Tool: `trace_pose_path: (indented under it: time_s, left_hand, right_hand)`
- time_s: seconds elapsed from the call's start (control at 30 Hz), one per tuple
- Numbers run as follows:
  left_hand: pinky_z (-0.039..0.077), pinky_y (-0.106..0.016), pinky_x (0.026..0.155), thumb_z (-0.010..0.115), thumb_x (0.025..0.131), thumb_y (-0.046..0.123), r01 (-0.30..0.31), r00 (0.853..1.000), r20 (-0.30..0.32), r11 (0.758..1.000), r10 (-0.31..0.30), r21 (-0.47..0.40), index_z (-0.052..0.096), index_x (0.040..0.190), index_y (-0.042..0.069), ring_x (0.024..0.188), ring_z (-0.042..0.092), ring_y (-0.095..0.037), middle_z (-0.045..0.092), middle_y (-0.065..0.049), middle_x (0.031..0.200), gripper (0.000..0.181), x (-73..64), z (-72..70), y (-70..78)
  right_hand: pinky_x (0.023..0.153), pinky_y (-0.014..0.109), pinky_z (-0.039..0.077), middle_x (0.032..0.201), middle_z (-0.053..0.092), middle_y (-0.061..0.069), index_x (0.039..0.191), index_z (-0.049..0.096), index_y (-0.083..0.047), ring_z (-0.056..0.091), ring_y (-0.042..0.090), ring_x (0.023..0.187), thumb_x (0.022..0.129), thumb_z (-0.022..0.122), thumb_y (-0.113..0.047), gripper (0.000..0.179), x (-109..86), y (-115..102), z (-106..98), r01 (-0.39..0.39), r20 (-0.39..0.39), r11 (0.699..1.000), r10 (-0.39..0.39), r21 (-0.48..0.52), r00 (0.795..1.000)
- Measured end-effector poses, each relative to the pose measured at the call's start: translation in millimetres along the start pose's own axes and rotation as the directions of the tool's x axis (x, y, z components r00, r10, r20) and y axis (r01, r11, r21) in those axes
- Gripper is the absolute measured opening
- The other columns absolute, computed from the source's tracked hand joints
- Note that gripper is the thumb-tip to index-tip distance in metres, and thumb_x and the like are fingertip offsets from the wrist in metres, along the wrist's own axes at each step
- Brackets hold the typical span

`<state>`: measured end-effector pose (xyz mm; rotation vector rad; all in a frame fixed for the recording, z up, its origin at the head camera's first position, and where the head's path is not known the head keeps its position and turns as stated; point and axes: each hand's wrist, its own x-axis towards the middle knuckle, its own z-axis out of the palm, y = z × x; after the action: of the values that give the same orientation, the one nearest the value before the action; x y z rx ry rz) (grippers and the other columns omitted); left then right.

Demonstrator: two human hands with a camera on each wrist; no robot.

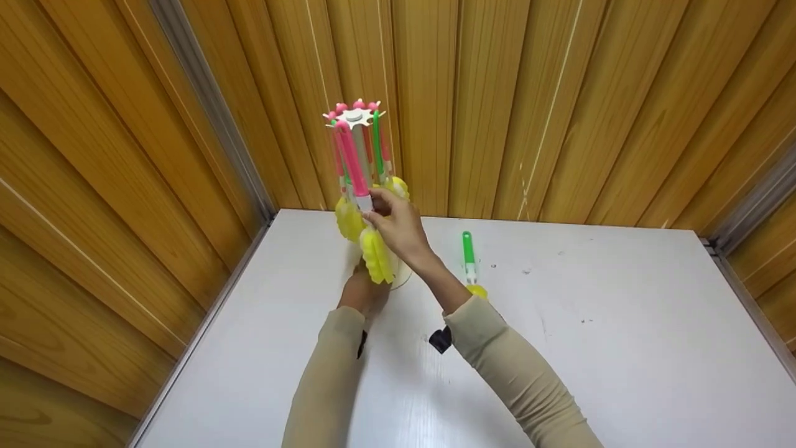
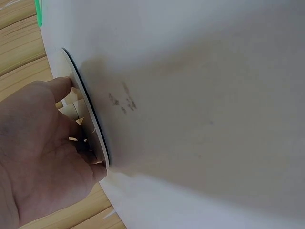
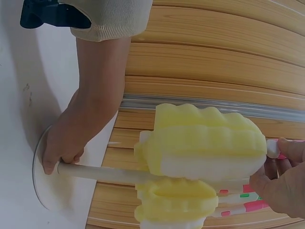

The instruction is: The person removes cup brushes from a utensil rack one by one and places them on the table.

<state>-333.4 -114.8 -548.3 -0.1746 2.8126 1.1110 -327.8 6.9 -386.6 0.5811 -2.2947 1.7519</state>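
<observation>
My right hand (image 1: 403,231) pinches the white neck of a cup brush with a pink handle (image 1: 353,162) and a yellow-and-white sponge head. Its handle top is right at a hook of the white rotating rack (image 1: 354,117). Several more pink and green cup brushes hang around the rack's pole, their yellow sponges (image 3: 178,198) below. Down at the foot, my left hand (image 1: 362,290) holds the rack, fingers around the bottom of the pole (image 3: 105,173) and touching the round base (image 2: 85,90). The sponge heads partly hide the pole.
A cup brush with a green handle (image 1: 468,247) lies on the white table (image 1: 597,373) to the right, its yellow sponge partly behind my right sleeve (image 1: 516,367). Wood-panelled walls (image 1: 491,112) stand behind and to the left.
</observation>
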Motion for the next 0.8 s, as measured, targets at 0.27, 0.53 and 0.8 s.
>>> trace_pose_path:
  time_s: [0.27,0.53,0.8]
  left_hand:
    - [0.037,-0.052,0.115,0.042,0.106,0.054,-0.093,0.995,-0.013,0.982,0.096,0.165,0.044,0.149,0.024,0.138,0.048,-0.024,0.048,0.000,0.149,0.053,7.6,1.9,-0.8]
    - [0.026,-0.053,0.120,0.045,0.107,0.047,-0.129,0.992,0.032,0.970,0.125,0.208,0.029,0.159,0.017,0.151,0.030,-0.027,0.033,-0.006,0.163,0.062,13.3,3.6,1.1]
    - [0.029,-0.049,0.120,0.037,0.110,0.038,-0.115,0.992,0.085,0.951,0.094,0.287,0.028,0.158,0.003,0.148,0.032,-0.030,0.032,-0.013,0.160,0.061,21.4,2.5,1.0]
  right_hand:
    - [0.087,0.032,0.057,0.110,0.073,0.010,0.134,0.064,-0.005,0.068,0.021,0.096,0.096,0.069,-0.003,0.038,-7.1,5,-6,0.013,-0.020,1.000,-0.013,-0.014,1.000]
    - [0.083,0.032,0.058,0.104,0.073,0.009,0.132,0.065,-0.005,0.068,0.021,0.093,0.095,0.070,-0.001,0.038,-16.3,15,-12,-0.013,-0.051,1.000,0.012,-0.022,0.999]
    - [0.081,0.033,0.058,0.105,0.074,0.009,0.131,0.066,-0.004,0.069,0.020,0.092,0.095,0.069,-0.001,0.036,-20.7,20,-19,0.006,-0.080,1.000,-0.007,-0.017,0.997]
